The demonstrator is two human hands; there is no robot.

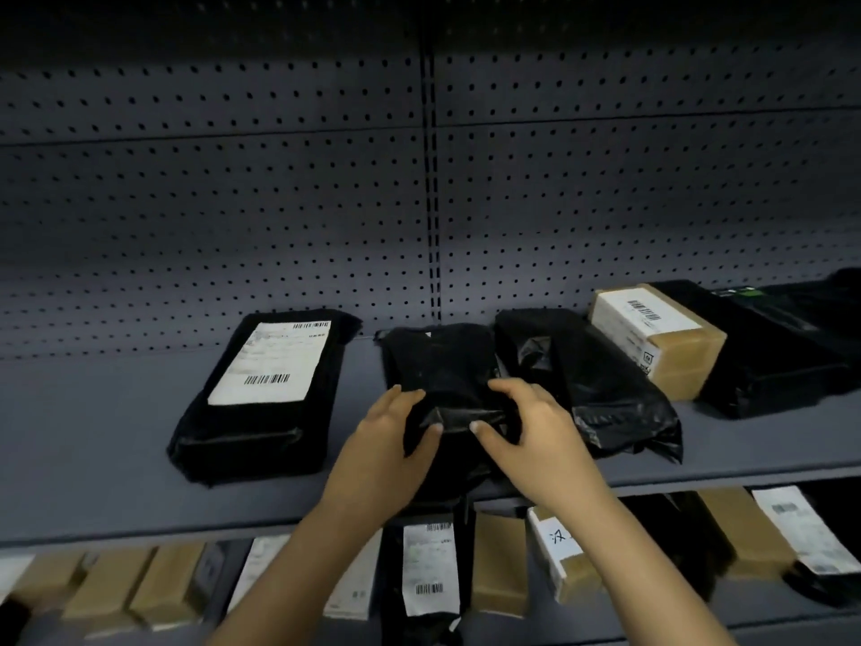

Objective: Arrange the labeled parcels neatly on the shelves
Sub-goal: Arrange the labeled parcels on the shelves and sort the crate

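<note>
Head camera: a person's left hand (pixel 396 431) and right hand (pixel 529 428) each pinch the crumpled near end of a black parcel (pixel 442 361). It lies on the grey shelf (pixel 93 459) between a labeled black package (pixel 268 389) and another black bag (pixel 591 384).

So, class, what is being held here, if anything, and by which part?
The middle black parcel on the shelf: left hand and right hand each grip its crumpled near end.
</note>
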